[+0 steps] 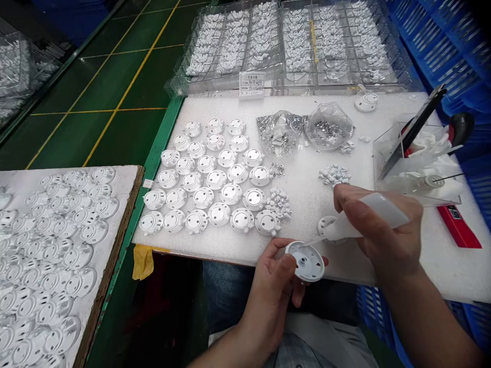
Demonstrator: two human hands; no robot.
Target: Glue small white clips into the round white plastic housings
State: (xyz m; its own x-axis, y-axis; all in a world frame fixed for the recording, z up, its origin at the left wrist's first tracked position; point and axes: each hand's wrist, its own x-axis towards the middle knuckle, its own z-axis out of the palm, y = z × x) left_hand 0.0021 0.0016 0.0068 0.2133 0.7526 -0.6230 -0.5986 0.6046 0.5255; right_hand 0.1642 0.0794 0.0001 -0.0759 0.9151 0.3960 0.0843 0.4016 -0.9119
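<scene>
L bd. (121, 214) cut @ edge | label (251, 85) fine print illeg. | bottle (386, 210) pt. hid. by R hand (383, 235)

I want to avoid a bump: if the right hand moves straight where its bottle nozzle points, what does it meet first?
Probably the round white part held in the left hand. From the right hand, the nozzle aims at its rim; whether the tip touches is unclear.

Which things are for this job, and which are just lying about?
Probably part of the work:
white disc, in the left hand
squeeze bottle, in the right hand
rows of similar discs

Probably just lying about:
red object
yellow scrap
</scene>
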